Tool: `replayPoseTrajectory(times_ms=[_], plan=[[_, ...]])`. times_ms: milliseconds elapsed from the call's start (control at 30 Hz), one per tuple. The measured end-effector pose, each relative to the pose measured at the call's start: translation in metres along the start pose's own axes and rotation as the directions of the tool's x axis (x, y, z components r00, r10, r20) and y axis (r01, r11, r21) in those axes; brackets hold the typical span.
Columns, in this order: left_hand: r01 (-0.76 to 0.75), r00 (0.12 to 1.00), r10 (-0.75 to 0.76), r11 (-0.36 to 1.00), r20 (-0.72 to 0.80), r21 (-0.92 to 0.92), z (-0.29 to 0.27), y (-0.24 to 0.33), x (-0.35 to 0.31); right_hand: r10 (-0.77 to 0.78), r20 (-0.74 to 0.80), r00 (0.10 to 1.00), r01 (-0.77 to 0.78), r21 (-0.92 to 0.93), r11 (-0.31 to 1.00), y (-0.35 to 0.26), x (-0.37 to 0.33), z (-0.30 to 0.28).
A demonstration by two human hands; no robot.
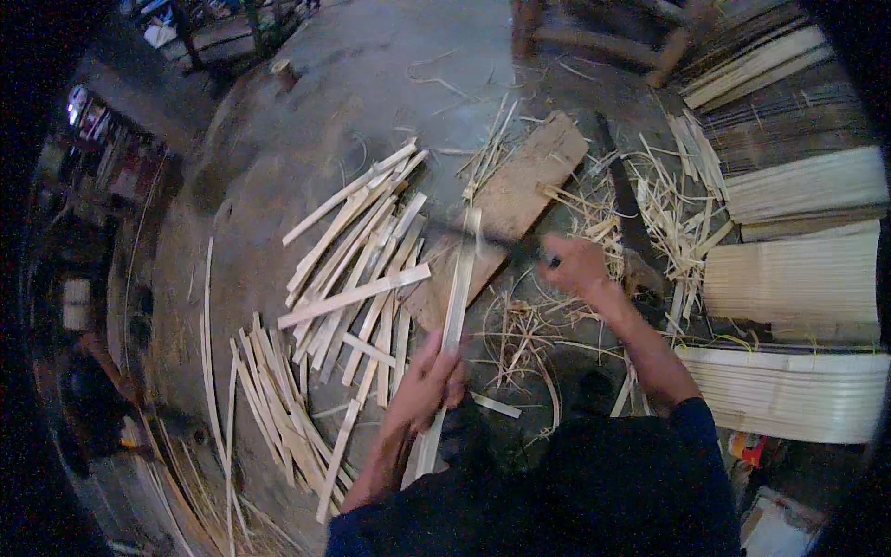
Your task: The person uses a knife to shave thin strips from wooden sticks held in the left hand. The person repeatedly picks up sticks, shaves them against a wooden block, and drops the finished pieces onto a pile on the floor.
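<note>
My left hand (430,379) is closed round a long pale bamboo strip (457,299), which points away from me over a wooden board (534,176). In my right hand (575,265) is a knife, gripped by its handle. Its dark blade (487,239), smeared by motion, reaches leftward to the strip near its far end; whether it cuts into the strip I cannot tell. Left of the board lies a loose pile of split bamboo strips (357,269), and a second bunch of strips (278,404) lies nearer to me.
Curly shavings (520,343) litter the floor beneath my right arm, with more shavings (668,204) at the right around a dark bar (624,195). Stacked bundles of slats (789,288) line the right side. A wooden frame (603,42) stands at the back; another person (107,371) is at far left.
</note>
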State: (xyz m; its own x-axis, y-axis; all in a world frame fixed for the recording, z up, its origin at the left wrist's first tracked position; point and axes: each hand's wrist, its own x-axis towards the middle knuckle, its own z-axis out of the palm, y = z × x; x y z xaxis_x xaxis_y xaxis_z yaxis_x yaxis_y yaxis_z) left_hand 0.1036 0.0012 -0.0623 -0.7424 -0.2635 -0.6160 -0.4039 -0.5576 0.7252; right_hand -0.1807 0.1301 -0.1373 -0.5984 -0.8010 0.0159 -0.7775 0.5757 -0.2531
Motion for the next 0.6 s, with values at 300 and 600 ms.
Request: replayPoseTrajectory(times_ms=[300, 600], plan=[[-0.264, 0.944, 0.329, 0.811, -0.034, 0.523, -0.015, -0.034, 0.038, -0.115, 0.109, 0.987, 0.115, 0.000, 0.993, -0.045, -0.044, -0.009], [-0.268, 0.920, 0.361, 0.863, -0.152, 0.428, -0.032, -0.028, 0.007, 0.536, -0.053, 0.843, -0.500, 0.294, 0.815, 0.076, -0.001, -0.024]])
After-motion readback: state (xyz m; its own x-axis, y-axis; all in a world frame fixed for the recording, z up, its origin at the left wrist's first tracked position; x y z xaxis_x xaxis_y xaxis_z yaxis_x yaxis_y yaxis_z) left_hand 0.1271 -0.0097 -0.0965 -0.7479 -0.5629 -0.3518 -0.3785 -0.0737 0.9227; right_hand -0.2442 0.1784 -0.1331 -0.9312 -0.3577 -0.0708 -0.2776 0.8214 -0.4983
